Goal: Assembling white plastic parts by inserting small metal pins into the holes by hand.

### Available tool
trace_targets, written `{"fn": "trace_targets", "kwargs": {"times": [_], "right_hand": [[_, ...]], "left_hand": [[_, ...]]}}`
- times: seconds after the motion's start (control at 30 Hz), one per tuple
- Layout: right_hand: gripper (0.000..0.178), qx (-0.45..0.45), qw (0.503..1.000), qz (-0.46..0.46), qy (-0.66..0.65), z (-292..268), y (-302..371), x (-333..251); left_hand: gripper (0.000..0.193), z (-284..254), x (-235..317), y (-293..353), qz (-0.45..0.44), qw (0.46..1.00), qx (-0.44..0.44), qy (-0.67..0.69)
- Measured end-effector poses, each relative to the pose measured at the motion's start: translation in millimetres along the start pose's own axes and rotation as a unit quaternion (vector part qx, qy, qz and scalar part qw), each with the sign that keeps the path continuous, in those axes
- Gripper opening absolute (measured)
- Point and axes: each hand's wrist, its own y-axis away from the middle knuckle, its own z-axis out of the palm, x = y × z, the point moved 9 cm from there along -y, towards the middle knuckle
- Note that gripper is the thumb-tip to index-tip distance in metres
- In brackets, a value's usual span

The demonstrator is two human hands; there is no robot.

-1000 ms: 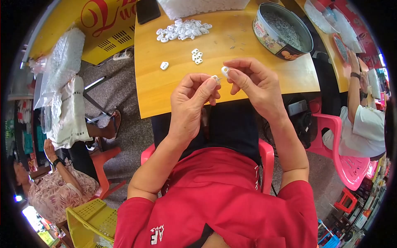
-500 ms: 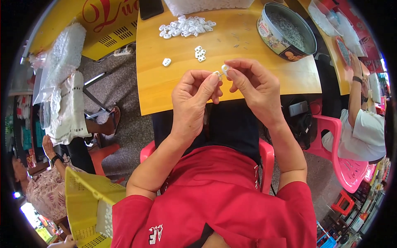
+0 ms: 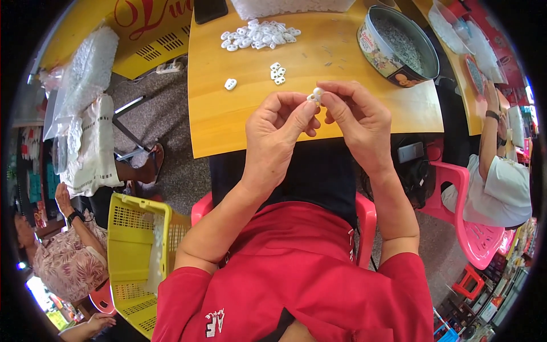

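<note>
I count two bare hands over the near part of the light yellow wooden table (image 3: pixel 219 125), one left hand (image 3: pixel 275 132) and one right hand (image 3: pixel 360 126). The left fingers (image 3: pixel 299 118) are pinching one small white plastic piece with a hole (image 3: pixel 311 98); the right fingers (image 3: pixel 337 108) are pinching one small glossy white plastic piece (image 3: pixel 318 90). The two held pieces meet between the fingertips; whether they are joined I cannot tell.

On the table I record one loose white oval piece (image 3: pixel 230 84), left of a small cluster of white holed pieces (image 3: pixel 277 73), which overlap too closely for me to count singly. Beyond lies one heap of white oval pieces (image 3: pixel 261 35), dozens by eye, exact number not established. Several thin grey metal pins (image 3: pixel 327 64) lie scattered to the right of the heap.

I note one rounded, printed metal tin (image 3: pixel 377 60) at the right, holding a mass of small grey metal bits (image 3: pixel 401 48), uncountable from here. At the far edge: one flat black rectangular object (image 3: pixel 210 9) and one translucent container of white contents (image 3: pixel 293 7), partly cut off. Beside the person, at the left, I list one yellow plastic basket (image 3: pixel 126 245).
</note>
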Motion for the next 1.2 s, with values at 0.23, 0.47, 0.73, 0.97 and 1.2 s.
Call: {"fn": "trace_targets", "kwargs": {"times": [0.23,0.47,0.73,0.97,1.2], "right_hand": [[0.020,0.005,0.998,0.011,-0.055,-4.9,0.8,-1.4],[0.019,-0.006,1.000,-0.005,-0.022,-7.9,-0.2,-0.7],[0.018,0.020,0.998,-0.059,0.008,-9.2,-0.1,-9.1],[0.018,0.047,0.996,-0.066,-0.022,-8.6,-1.3,-7.0],[0.019,0.043,0.998,-0.037,-0.016,-7.4,-1.0,-2.6]], "left_hand": [[0.018,4.3,-2.7,-1.4,-0.017,0.999,-0.029,-0.022],[0.015,10.0,1.1,-0.9,-0.001,0.983,-0.060,-0.172],[0.015,10.8,1.5,0.8,0.023,0.984,-0.043,-0.171],[0.016,6.8,-1.5,1.4,0.024,0.994,-0.015,-0.105],[0.017,5.9,-1.2,2.2,0.022,0.992,-0.016,-0.126]]}}
